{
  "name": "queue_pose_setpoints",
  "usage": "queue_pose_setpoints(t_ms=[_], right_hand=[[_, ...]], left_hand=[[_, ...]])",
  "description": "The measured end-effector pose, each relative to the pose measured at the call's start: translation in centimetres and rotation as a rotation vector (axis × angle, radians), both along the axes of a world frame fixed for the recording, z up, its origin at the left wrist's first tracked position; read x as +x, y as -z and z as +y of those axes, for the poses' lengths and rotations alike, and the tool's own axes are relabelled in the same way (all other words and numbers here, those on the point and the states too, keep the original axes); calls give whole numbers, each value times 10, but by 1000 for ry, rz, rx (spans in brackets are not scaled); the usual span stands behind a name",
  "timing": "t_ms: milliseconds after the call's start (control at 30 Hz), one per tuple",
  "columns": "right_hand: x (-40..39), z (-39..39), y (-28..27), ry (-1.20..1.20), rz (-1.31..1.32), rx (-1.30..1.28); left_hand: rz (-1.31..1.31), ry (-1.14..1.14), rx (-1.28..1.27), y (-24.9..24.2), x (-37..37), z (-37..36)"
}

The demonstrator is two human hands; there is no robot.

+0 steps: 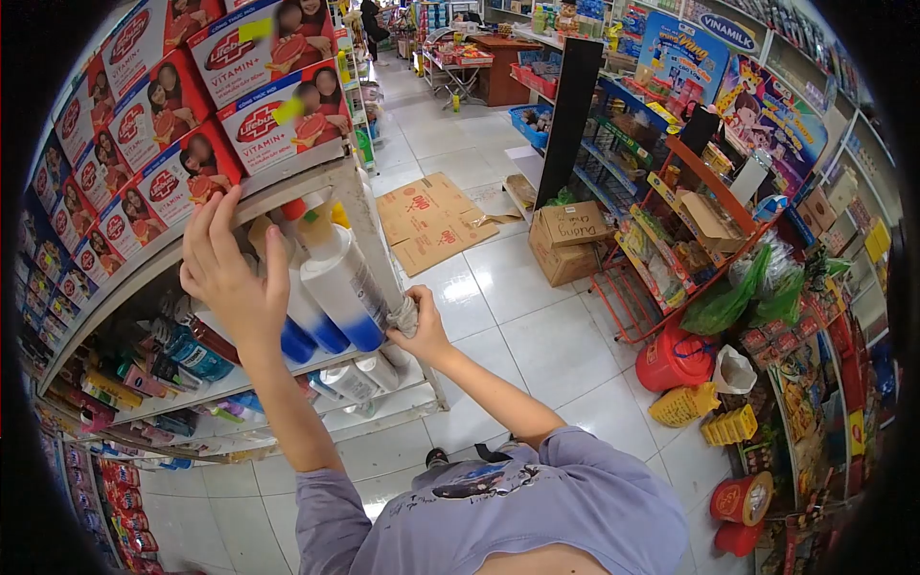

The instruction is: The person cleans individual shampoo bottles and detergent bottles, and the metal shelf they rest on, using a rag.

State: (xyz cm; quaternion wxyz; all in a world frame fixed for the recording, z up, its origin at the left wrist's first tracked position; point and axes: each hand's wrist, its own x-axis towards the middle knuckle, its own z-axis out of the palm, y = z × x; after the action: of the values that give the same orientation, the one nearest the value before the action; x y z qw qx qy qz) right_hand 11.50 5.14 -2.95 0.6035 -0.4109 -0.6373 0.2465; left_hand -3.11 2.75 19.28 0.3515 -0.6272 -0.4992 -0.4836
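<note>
My left hand point(235, 273) is raised at the shelf, its fingers apart and the fingertips near the bottom of the stacked red and white Lifebuoy boxes point(278, 120). Nothing shows in it. My right hand point(425, 331) is closed on a crumpled grey cloth point(403, 317) at the shelf's end, beside the bottles. Large white bottles with blue bases point(343, 287) stand on the shelf point(335, 187) between my two hands, one with a red cap. More white bottles point(350, 381) sit on the level below.
Flattened cardboard point(431, 222) lies on the tiled floor ahead. Two stacked cardboard boxes point(565, 244) stand beside a red wire rack point(623, 302). To the right are a red bucket point(674, 359), yellow baskets point(730, 425) and snack shelves. A person point(374, 24) is far back.
</note>
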Motion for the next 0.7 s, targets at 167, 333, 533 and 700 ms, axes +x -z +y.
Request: queue_pose_setpoints(t_ms=[167, 333, 533, 700], right_hand=[[0, -2, 9, 15, -28, 40], [1, -2, 15, 22, -32, 88], [4, 2, 20, -21, -22, 204], [10, 3, 22, -105, -7, 215]], left_hand=[[5, -12, -10, 0, 0, -1], [-3, 22, -18, 1, -2, 0], [7, 3, -7, 0, -2, -1], [13, 0, -9, 0, -2, -1]])
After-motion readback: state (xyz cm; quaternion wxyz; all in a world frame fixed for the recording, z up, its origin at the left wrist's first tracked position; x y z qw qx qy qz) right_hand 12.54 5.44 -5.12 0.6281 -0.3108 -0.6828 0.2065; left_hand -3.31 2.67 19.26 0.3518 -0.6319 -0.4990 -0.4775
